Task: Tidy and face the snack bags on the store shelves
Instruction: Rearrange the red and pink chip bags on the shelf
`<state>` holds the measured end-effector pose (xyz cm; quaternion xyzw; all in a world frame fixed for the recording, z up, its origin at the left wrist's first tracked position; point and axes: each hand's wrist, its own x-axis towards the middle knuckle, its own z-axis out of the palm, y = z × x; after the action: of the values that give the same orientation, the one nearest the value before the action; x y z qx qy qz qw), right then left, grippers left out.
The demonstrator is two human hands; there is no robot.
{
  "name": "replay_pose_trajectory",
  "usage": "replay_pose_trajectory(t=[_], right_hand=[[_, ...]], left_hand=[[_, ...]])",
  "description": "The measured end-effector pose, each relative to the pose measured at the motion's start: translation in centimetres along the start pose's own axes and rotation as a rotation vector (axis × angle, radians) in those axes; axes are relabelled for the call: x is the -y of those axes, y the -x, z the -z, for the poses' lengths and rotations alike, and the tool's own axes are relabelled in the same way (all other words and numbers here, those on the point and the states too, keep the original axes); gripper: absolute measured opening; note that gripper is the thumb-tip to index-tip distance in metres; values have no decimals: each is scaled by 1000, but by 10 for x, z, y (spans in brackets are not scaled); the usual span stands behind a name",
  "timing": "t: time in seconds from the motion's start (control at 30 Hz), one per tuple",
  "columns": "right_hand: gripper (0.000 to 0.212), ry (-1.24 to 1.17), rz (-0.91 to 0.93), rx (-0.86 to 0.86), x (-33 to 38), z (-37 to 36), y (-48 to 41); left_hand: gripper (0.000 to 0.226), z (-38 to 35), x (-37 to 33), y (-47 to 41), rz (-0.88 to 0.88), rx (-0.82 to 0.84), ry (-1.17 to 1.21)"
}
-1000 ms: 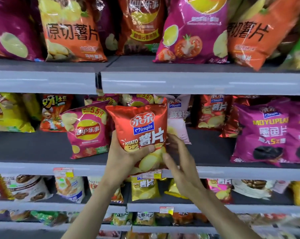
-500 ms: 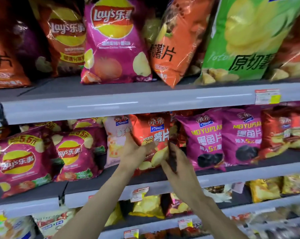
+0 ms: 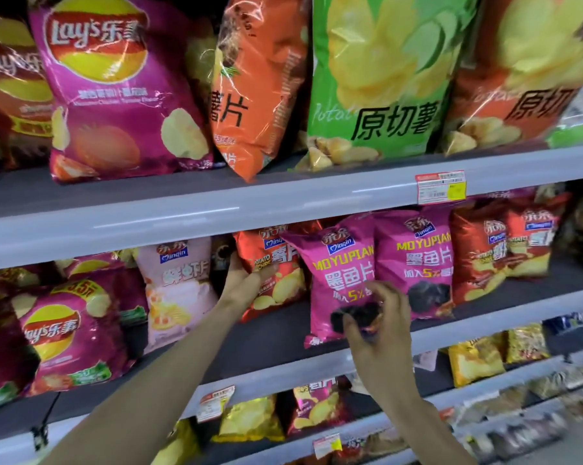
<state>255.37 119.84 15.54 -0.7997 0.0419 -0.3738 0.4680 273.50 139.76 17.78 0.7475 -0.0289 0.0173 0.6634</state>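
Note:
On the middle shelf (image 3: 283,333) a red Qinqin potato chips bag (image 3: 283,263) stands upright, facing out. My left hand (image 3: 244,281) grips its left edge, thumb across the front and fingers behind. Just right of it a magenta Moyupian bag (image 3: 342,263) leans forward of its row. My right hand (image 3: 379,318) pinches the lower front of that bag with curled fingers. A second magenta Moyupian bag (image 3: 417,263) stands behind and to the right.
A pale pink Qinqin bag (image 3: 179,286) and magenta Lay's bags (image 3: 72,333) stand left of my hands. More red bags (image 3: 484,256) fill the right. Large bags line the top shelf (image 3: 182,209). Small bags sit on lower shelves (image 3: 478,364).
The view has swung right and closer. The red bag now stands back on the middle shelf. My right hand left it and moved right onto the front magenta bag.

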Motion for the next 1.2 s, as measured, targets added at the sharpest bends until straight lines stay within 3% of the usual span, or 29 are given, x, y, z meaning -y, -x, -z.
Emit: replay_pose_trajectory(t=[0.2,0.33,0.5,0.63,0.77,0.83,0.9,1.1,1.2], right_hand=[[86,-63,-223,113,-29,2,-14],[92,-59,-266,170,-34,1,-16],[83,-7,-258,177,-38,1,-17],[87,28,-266,178,-41,-5,-19],[88,65,-251,176,-39,-9,-18],[84,79,-230,180,-40,-6,-17],[82,97,-198,203,-40,1,-17],[57,229,-47,341,-47,40,-32],[54,299,26,364,-53,61,-45]], left_hand=[[83,13,21,-10,60,-19,-145],[66,16,16,12,78,-39,-239],[99,20,23,47,42,-39,-182],[69,3,4,89,-18,51,-245],[88,-21,-7,108,-16,200,-252],[64,-35,-13,114,-15,247,-253],[51,-46,-15,118,-54,233,-271],[47,-56,-16,137,-183,38,-384],[35,-64,-20,153,-279,70,-533]])
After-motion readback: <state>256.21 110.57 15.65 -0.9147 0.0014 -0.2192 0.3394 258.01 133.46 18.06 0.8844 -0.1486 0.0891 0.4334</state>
